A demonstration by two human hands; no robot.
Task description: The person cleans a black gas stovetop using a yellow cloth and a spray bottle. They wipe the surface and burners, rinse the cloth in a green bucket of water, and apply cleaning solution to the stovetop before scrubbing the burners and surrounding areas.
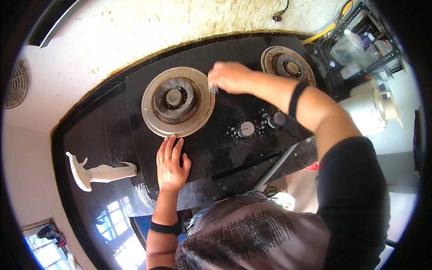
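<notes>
A black gas hob (216, 145) lies before me, with a large burner (174, 98) at its left and a second burner (292, 67) at its right. My right hand (231, 77) is closed over a small silvery piece (212, 89) at the right rim of the large burner's metal drip tray (150, 113). What that piece is cannot be made out, since the fingers cover most of it. With palm down, my left hand (172, 165) lies on the hob, fingers spread and fingertips touching the tray's front rim. Whitish spots surround two control knobs (246, 129).
A cream plastic item (108, 171) with a broad end lies on the dark counter (87, 141) at left. Bottles and bags crowd a black metal rack (381, 60) at upper right, above a white jug-like appliance (364, 109). A plug (277, 15) hangs against the stained wall.
</notes>
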